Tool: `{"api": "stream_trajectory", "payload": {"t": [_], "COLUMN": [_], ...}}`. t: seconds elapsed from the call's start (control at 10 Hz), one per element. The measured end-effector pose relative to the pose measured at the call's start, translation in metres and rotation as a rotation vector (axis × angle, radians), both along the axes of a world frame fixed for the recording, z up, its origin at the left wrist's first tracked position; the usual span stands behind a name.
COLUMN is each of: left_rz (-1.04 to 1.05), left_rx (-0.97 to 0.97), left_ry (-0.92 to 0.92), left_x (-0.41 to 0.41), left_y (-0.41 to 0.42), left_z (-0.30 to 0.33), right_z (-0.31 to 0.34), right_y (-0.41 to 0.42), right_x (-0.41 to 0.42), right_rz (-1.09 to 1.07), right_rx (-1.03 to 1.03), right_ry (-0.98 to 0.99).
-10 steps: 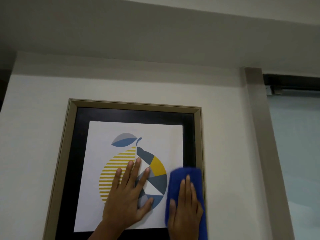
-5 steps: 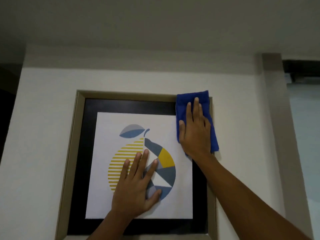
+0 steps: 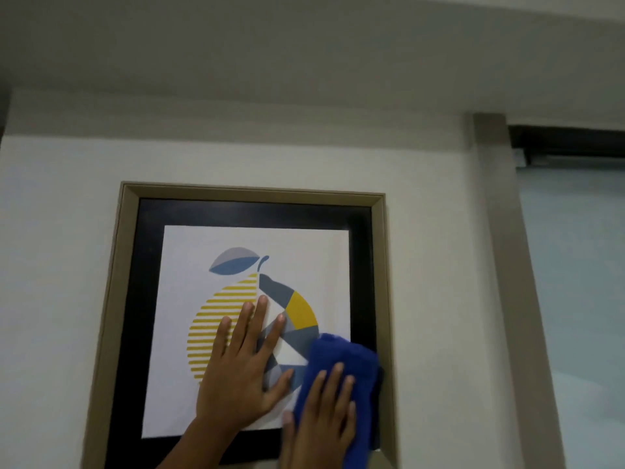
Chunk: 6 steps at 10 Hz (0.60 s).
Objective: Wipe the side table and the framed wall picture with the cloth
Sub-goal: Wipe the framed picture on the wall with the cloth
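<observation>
The framed wall picture (image 3: 128, 265) hangs in front of me, a beige frame with a black mat around a yellow, grey and blue fruit print. My left hand (image 3: 241, 363) lies flat on the glass over the print, fingers spread. My right hand (image 3: 324, 421) presses a folded blue cloth (image 3: 341, 353) against the lower right part of the glass, by the frame's right side. The side table is out of view.
A white wall (image 3: 61, 231) surrounds the picture. To the right stand a beige door or window post (image 3: 504, 265) and a pale frosted pane (image 3: 575, 299) under a dark rail (image 3: 568, 143). A ceiling soffit runs overhead.
My right hand has swept the blue cloth from the frame's top right corner down to its lower right part. My left hand has stayed flat on the print.
</observation>
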<state>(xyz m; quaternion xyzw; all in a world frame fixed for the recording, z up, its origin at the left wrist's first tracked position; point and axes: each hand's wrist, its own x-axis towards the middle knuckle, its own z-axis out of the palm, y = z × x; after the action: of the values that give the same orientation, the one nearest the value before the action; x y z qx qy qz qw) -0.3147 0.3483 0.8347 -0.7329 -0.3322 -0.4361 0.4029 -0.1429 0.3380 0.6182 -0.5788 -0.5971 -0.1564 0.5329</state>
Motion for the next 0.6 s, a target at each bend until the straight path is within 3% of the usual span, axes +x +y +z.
{"api": "stream_trajectory", "payload": {"t": [0.1,0.3,0.4,0.5,0.6], "left_rz": [-0.009,-0.003,0.01,0.003,-0.004], "left_rx": [-0.016,-0.034,-0.023,-0.009,-0.025], "left_ry": [0.018,-0.007,0.0,0.01,0.008], "left_x": [-0.001,-0.001,-0.001,-0.001,-0.002], "left_y": [0.002,0.005,0.002,0.001,0.005], "left_z": [-0.001,0.002,0.004,0.002,0.001], "right_z": [-0.006,0.049,0.103,0.18,0.227], "right_y": [0.014,0.01,-0.01,-0.045,-0.055], "right_x": [0.023,0.064,0.07,0.038,0.043], "right_rz": [-0.213,-0.113,-0.022,-0.34,-0.318], "right_rx": [0.032,0.169,0.07,0.369,0.29], "right_ry": [-0.187,-0.246,-0.172,-0.418,-0.489]}}
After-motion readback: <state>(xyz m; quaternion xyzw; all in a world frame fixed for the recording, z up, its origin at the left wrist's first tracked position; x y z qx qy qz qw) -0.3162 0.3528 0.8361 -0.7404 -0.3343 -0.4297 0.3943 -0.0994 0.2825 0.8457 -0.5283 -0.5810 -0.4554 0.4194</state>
